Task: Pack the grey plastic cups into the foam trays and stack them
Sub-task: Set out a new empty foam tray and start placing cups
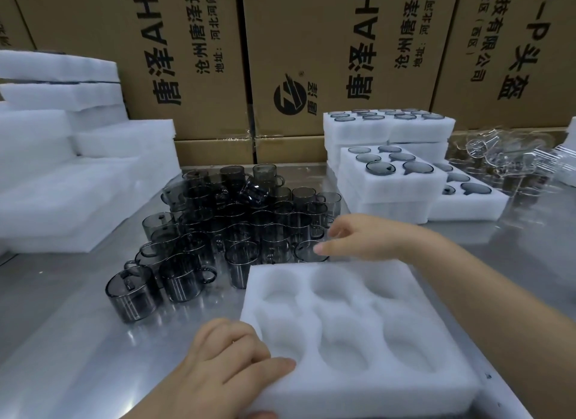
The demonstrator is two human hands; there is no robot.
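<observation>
Steel table (78,340): left hand (230,359) grips the empty foam tray (343,397) edge, right hand (367,236) hangs loose-fingered over grey cups (243,219).

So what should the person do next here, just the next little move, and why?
Probably close the right hand on the grey cup by its fingertips and lower it into a pocket of the foam tray. The tray's pockets all look empty, the right hand is open and holds nothing, and the left hand holds the tray's near corner.
</observation>
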